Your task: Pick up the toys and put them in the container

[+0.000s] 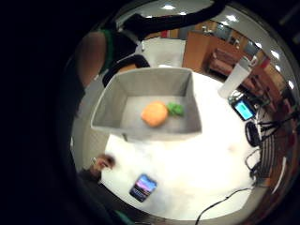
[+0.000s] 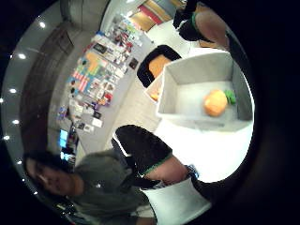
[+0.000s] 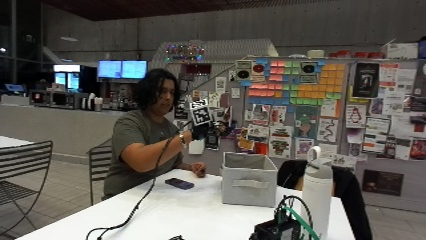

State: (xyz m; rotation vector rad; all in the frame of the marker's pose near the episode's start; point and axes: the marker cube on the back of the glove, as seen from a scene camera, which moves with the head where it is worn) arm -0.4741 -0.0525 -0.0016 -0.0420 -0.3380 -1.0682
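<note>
We see the orange toy [image 1: 154, 114] and green toy [image 1: 176, 109] touching inside the grey container [image 3: 249, 180] on the white bench [image 3: 180, 210]. The gloved right hand [image 3: 200, 131] hangs raised above the bench beside the container; we cannot tell its finger state. A phone [image 3: 179, 183] lies near the bare hand [image 3: 198, 169], which rests on the bench.

In the outside view the grey container [image 3: 249, 179] shows only its outer walls; its inside and contents are hidden. The gloved right hand [image 3: 201, 129], raised above the table [image 3: 180, 210], is largely covered, so its fingers cannot be made out. The phone [image 3: 179, 183] is too small to read. In the little-finger palm view the orange toy [image 1: 154, 114] is blurred, the green toy [image 1: 176, 109] beside it indistinct in form. The bare hand [image 1: 104, 162] is smeared.
</note>
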